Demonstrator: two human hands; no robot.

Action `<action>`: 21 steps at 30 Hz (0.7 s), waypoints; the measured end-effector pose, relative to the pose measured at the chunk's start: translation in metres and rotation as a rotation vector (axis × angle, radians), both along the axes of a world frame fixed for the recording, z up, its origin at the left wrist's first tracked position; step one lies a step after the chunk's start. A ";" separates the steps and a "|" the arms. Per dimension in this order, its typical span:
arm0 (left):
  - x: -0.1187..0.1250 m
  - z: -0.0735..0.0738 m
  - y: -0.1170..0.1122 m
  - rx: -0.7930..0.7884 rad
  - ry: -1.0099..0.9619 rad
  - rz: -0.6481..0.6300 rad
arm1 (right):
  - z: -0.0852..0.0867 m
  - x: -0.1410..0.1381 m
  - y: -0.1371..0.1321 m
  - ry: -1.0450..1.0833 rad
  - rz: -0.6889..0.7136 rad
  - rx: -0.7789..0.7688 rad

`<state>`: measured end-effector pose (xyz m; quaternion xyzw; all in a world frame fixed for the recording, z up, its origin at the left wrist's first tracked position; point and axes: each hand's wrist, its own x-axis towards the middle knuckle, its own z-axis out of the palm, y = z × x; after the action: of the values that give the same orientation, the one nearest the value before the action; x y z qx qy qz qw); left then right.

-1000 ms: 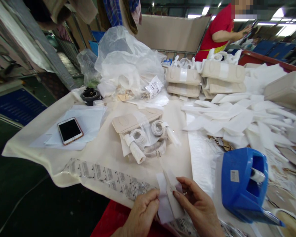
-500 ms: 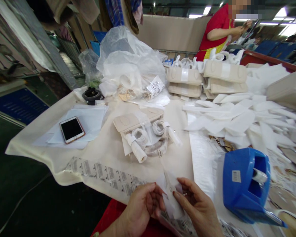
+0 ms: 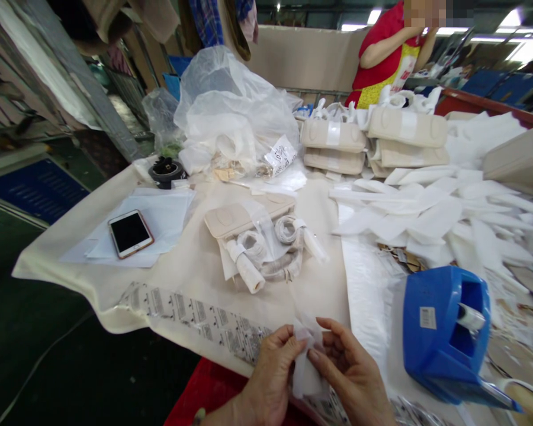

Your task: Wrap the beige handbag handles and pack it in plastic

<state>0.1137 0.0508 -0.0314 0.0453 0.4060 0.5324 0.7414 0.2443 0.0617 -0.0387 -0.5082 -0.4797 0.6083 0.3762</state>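
My left hand (image 3: 270, 378) and right hand (image 3: 353, 373) pinch 1 white paper slip (image 3: 304, 373) between them, fingertips pressed tight on it. A barcode label sheet (image 3: 195, 313) lies left of my left hand, and a blue tape dispenser (image 3: 439, 331) stands right of my right.

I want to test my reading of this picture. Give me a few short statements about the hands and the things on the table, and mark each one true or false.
1. The left hand and the right hand both pinch one white slip. True.
2. The phone lies screen down. False: the phone's dark screen faces up.
3. The dispenser is red and stands left of the hands. False: the dispenser is blue and stands to their right.
4. The phone lies left of the wrapped bag. True.
5. The right hand touches the dispenser. False: they are apart.
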 end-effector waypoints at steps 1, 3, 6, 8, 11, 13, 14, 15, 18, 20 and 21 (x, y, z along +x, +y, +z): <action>0.001 0.002 0.001 -0.016 0.002 0.017 | 0.002 0.001 0.001 -0.050 -0.005 0.019; 0.004 0.004 0.002 -0.046 0.037 0.041 | 0.010 0.004 0.007 -0.193 -0.038 0.082; 0.006 0.006 0.001 -0.055 0.138 0.079 | 0.030 0.000 0.020 -0.377 0.010 0.186; 0.006 0.004 0.000 -0.023 0.193 0.083 | 0.042 -0.010 0.029 -0.466 0.166 0.183; 0.005 -0.003 -0.001 0.031 0.292 0.061 | 0.047 -0.027 0.040 -0.571 0.372 0.125; 0.004 -0.011 -0.004 0.033 0.371 0.041 | 0.041 -0.033 0.048 -0.558 0.428 0.164; 0.004 -0.015 -0.005 0.027 0.405 0.028 | 0.037 -0.033 0.052 -0.528 0.425 0.198; 0.004 -0.018 -0.007 0.016 0.429 0.010 | 0.033 -0.032 0.056 -0.483 0.410 0.217; 0.004 -0.024 -0.012 -0.014 0.444 -0.046 | 0.024 -0.025 0.063 -0.338 0.301 0.138; 0.004 -0.024 -0.013 -0.023 0.429 -0.060 | 0.023 -0.022 0.059 -0.259 0.246 0.050; 0.004 -0.023 -0.013 -0.021 0.431 -0.065 | 0.023 -0.021 0.055 -0.233 0.231 0.019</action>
<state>0.1172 0.0374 -0.0541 0.1635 0.5587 0.4818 0.6549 0.2230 0.1169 -0.0158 -0.5132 -0.5810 0.5800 0.2503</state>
